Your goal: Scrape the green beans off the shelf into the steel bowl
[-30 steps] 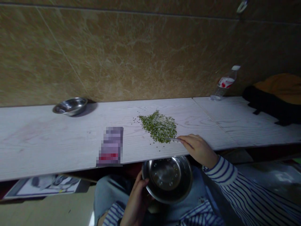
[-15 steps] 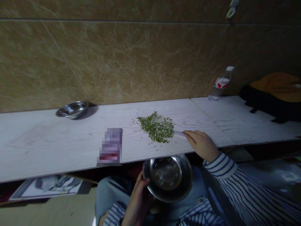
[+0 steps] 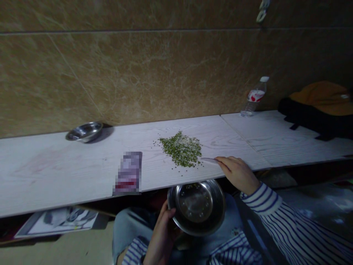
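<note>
A loose heap of small green beans mixed with white grains lies on the white wood-grain tabletop. My right hand pinches a thin, pale, blade-like utensil, its tip at the heap's right edge; its exact kind is unclear. Below the table's front edge, over my lap, my left hand grips the left rim of a metal bowl. A few scattered bits show on the bowl's inside. The bowl's far rim sits close to the table edge.
A shallow metal bowl stands near the wall at left. A blurred-out flat purple item lies at the front edge. Toward the right are a plastic bottle and a black-and-orange bag or cloth. Papers show under the tabletop.
The utensil's tip has drawn back rightward from over the heap to its edge, with my right hand shifting slightly right. The left hand keeps its hold on the bowl. The view has swung slightly.
</note>
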`<state>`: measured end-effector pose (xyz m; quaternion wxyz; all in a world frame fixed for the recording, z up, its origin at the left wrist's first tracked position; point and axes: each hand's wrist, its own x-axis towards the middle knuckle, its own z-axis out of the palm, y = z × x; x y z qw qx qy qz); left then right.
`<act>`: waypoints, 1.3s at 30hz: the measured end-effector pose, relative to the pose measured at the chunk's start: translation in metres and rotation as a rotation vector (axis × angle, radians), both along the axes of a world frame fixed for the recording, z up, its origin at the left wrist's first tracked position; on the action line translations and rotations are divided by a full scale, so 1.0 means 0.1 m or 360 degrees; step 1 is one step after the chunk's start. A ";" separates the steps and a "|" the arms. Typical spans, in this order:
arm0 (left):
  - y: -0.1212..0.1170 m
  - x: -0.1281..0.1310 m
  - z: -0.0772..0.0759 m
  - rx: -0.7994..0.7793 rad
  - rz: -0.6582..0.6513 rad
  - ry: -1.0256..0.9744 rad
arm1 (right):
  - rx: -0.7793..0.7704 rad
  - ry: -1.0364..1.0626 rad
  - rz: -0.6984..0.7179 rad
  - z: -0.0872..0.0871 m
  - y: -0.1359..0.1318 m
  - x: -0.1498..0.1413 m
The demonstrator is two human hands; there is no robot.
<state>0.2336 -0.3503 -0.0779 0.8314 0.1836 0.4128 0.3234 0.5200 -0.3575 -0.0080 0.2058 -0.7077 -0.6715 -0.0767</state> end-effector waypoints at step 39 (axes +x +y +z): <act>-0.03 0.00 0.20 0.0052 -0.0011 0.0073 | -0.0057 0.0048 0.0131 0.03 -0.02 -0.28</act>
